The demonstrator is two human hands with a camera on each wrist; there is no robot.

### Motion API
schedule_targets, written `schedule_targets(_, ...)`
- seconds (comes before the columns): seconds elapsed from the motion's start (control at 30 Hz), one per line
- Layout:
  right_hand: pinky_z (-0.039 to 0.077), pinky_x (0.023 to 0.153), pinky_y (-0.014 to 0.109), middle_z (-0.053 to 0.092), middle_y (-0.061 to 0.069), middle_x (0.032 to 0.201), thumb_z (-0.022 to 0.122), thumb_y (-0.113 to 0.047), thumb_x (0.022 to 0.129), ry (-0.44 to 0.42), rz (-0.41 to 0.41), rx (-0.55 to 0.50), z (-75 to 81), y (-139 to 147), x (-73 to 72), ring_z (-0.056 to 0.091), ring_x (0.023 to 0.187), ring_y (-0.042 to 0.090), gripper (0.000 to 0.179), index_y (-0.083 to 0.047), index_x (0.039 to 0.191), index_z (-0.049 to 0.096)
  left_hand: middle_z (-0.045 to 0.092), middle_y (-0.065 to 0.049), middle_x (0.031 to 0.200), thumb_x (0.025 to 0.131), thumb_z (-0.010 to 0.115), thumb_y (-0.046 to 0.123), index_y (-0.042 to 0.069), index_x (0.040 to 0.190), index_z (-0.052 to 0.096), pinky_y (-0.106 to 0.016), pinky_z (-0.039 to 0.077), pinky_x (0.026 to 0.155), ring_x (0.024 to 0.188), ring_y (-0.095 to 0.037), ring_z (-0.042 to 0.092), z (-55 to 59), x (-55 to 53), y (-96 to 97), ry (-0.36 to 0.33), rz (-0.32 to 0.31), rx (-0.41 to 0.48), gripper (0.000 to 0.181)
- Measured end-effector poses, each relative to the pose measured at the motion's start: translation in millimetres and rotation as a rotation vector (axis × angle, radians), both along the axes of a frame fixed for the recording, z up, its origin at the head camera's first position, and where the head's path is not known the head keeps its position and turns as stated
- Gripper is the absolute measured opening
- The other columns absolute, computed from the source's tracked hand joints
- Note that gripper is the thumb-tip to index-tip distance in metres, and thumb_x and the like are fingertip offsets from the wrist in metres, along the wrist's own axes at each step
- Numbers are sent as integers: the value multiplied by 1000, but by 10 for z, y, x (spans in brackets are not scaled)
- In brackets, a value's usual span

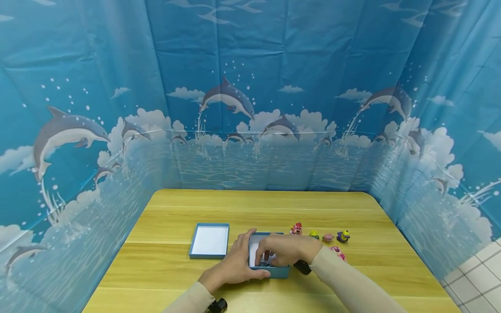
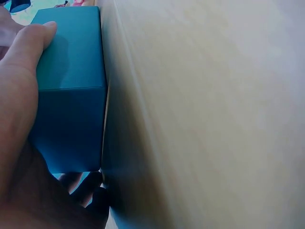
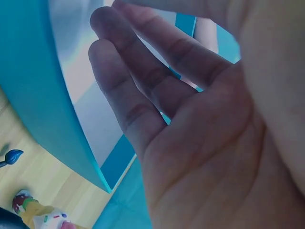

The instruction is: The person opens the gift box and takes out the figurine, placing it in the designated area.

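A blue box (image 1: 278, 273) with a white inside stands open at the top on the wooden table. My left hand (image 1: 235, 263) grips it from the left, the thumb along its near wall and the fingers round the far side. In the left wrist view the thumb presses the blue wall (image 2: 71, 119). My right hand (image 1: 289, 248) reaches down into the box from the right, fingers bent. Small dark pieces (image 1: 265, 264) lie by its fingertips. In the right wrist view three fingers (image 3: 138, 109) extend over the white interior; I cannot tell whether thumb and forefinger pinch anything.
Left of the box lies a shallow blue lid (image 1: 207, 256), white side up. Several small toy figures stand to the right, among them a pink-red one (image 1: 296, 228), a yellow-green one (image 1: 314, 234) and a purple-yellow one (image 1: 343, 236). A dolphin-print curtain (image 1: 250, 165) surrounds the table.
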State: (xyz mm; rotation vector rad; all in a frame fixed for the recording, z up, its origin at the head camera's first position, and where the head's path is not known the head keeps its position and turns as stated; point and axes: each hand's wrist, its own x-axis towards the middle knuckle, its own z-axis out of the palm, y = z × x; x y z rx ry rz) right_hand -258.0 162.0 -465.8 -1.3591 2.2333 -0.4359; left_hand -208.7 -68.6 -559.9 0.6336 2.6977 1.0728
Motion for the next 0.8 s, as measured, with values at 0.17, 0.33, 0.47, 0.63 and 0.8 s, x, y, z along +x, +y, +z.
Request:
schedule_targets(0.17, 64, 99, 22, 84, -15, 117, 79, 7, 106, -13, -24, 5, -38, -26, -15, 78, 108, 0, 38, -27, 117, 89, 39, -19, 178, 94, 85, 79, 19, 188, 9, -62, 55, 121, 155, -32, 51, 14, 14, 1, -4, 1, 8, 134)
schedule_targets(0.33, 62, 92, 18, 83, -14, 113, 78, 5, 108, -35, -91, 7, -74, -16, -35, 75, 102, -2, 34, -26, 117, 88, 38, -18, 179, 95, 85, 78, 19, 188, 8, -62, 54, 122, 156, -32, 50, 15, 19, 1, -6, -2, 13, 134)
schedule_targets(0.47, 62, 90, 18, 83, -13, 114, 76, 6, 109, -29, -116, 0, -92, -4, -47, 74, 99, -3, 33, -24, 118, 87, 39, -19, 179, 95, 85, 78, 18, 188, 8, -62, 55, 122, 156, -32, 51, 14, 17, 4, -1, -4, 11, 134)
schedule_targets(0.63, 62, 88, 18, 82, -13, 113, 76, 3, 110, -23, -129, -6, -99, -2, -45, 75, 99, -2, 28, -21, 119, 86, 39, -18, 179, 96, 84, 78, 18, 188, 9, -62, 56, 120, 154, -32, 51, 4, 15, -1, 4, -12, 14, 134)
schedule_targets(0.8, 62, 89, 18, 83, -11, 113, 76, 3, 111, -22, -128, -24, -94, -4, -47, 75, 100, -1, 27, -20, 121, 86, 40, -20, 177, 97, 85, 76, 16, 188, 9, -62, 57, 117, 151, -35, 53, -1, 6, -15, 25, -25, 16, 133)
